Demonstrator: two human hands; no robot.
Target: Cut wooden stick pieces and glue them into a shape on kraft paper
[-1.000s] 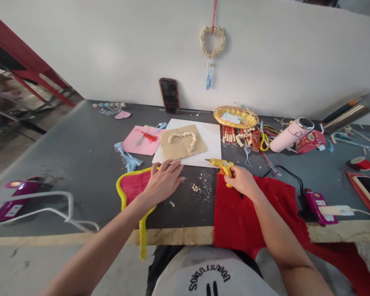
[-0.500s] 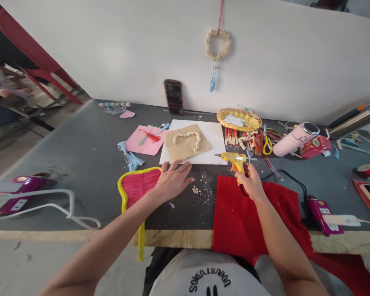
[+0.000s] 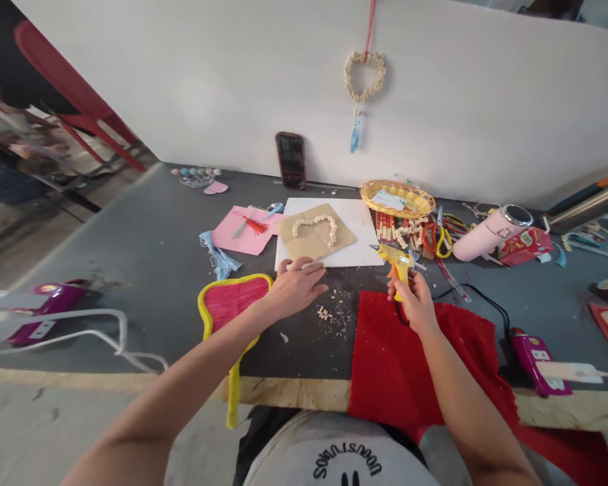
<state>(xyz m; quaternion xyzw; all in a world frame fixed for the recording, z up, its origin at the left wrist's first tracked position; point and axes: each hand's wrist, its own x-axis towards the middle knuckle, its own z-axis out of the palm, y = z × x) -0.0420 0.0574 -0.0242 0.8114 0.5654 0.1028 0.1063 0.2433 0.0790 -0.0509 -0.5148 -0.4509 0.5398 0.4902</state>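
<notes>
My left hand (image 3: pixel 294 290) rests palm down, fingers spread, at the front edge of a white sheet (image 3: pixel 362 251). On that sheet lies a tan paper (image 3: pixel 304 246) bearing an open curve of small cream pieces (image 3: pixel 332 233). My right hand (image 3: pixel 416 302) grips the handle of a yellow glue gun (image 3: pixel 396 256), its nozzle pointing left over the sheet's right front corner. Small loose bits (image 3: pixel 324 312) lie on the dark table between my hands. A red cloth (image 3: pixel 390 358) is spread below my right hand.
A pink, yellow-edged fan (image 3: pixel 233 304) lies by my left forearm. Behind are a phone (image 3: pixel 290 160), a wicker basket (image 3: pixel 420 202), scissors (image 3: pixel 443 241) and a pink bottle (image 3: pixel 491 233). Purple power strips (image 3: pixel 51 304) with cables flank both sides. A bead heart (image 3: pixel 365 75) hangs on the wall.
The view has shifted slightly. My left hand has slid a little against the white sheet's front edge, and the sheet has moved slightly right. The glue gun stays in my right hand.
</notes>
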